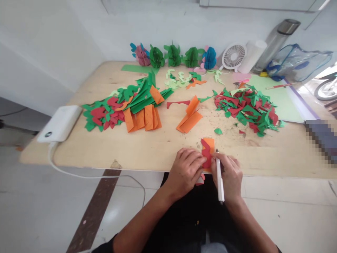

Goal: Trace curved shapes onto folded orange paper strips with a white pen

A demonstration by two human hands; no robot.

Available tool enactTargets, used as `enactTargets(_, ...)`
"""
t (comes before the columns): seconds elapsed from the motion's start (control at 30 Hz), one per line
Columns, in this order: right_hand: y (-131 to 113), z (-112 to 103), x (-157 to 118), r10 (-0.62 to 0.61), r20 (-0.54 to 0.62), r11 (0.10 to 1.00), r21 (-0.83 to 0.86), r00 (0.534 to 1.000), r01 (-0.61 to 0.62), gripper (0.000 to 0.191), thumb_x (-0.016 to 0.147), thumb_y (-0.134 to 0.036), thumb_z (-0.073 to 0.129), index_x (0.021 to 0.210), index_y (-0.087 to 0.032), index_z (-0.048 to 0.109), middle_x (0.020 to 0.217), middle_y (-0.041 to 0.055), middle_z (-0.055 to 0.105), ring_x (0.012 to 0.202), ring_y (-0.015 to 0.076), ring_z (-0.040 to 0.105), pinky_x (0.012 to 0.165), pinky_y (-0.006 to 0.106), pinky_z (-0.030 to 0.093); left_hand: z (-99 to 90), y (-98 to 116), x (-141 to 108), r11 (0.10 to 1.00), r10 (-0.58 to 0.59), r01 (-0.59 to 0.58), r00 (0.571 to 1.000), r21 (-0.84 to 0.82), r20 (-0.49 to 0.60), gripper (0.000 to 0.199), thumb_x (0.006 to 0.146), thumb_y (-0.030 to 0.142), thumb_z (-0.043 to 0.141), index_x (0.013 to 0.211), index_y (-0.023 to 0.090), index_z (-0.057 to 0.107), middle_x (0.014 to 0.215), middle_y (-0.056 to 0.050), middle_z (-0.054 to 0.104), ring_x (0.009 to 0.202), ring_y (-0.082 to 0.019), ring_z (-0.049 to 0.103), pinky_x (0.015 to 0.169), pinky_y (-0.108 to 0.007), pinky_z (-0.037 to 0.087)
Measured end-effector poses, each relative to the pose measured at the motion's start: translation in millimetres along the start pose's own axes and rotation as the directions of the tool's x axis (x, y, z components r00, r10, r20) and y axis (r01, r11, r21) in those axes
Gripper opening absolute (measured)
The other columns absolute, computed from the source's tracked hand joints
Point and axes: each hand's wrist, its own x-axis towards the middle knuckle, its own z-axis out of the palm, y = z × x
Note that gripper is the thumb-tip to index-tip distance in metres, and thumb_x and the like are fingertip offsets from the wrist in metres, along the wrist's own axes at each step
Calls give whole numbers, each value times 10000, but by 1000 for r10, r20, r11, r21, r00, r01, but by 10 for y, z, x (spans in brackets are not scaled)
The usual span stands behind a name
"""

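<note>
At the table's front edge, my left hand (186, 168) presses a wavy red paper cutout (206, 153) onto a piece of orange paper (210, 142), with the fingers bent over its left side. My right hand (228, 175) grips a white pen (219, 181) with a dark tip. The pen's tip points up, close to the right edge of the orange paper, and the fingertips rest beside the cutout. Whether the tip touches the paper I cannot tell. A small red and pale piece (200, 180) shows below my left hand.
Folded orange papers (191, 121) lie ahead. On the left are green strips (140, 93), red and green cutouts (101, 114) and a white power bank (60, 123) with a cable. A scrap heap (247, 109) lies right. Behind stand paper figures (173, 56), a fan (233, 57) and a flask (276, 45).
</note>
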Motion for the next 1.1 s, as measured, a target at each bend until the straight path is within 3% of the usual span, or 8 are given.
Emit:
enactTargets(0.4, 13, -29, -7, -53, -24, 998, -24, 998, 52, 115, 924, -178, 533, 959, -198, 640, 756, 24, 707, 684, 175, 639, 727, 313, 433, -33, 12, 57, 999, 24, -26, 998, 29, 55, 204, 971, 198, 459, 1027, 175, 654, 1038, -77, 679, 1001, -232, 578, 943, -431, 444)
enactTargets(0.67, 1, -51, 150, -136, -14, 990, -42, 991, 135, 175, 934, -170, 527, 1078, -186, 625, 840, 46, 727, 777, 194, 631, 754, 322, 423, -40, -3, 73, 1000, 10, -8, 995, -21, 99, 198, 967, 260, 462, 990, 188, 645, 1027, -74, 670, 997, -245, 567, 935, -436, 431)
enactTargets(1.1, 83, 42, 97, -154, 36, 988, -22, 987, 154, 201, 938, -159, 521, 1112, -169, 623, 825, 42, 707, 764, 201, 609, 718, 324, 410, -77, -80, 102, 997, -21, 28, 995, -69, 96, 216, 939, 236, 514, 1109, 182, 635, 1094, -76, 677, 1053, -242, 572, 963, -429, 432)
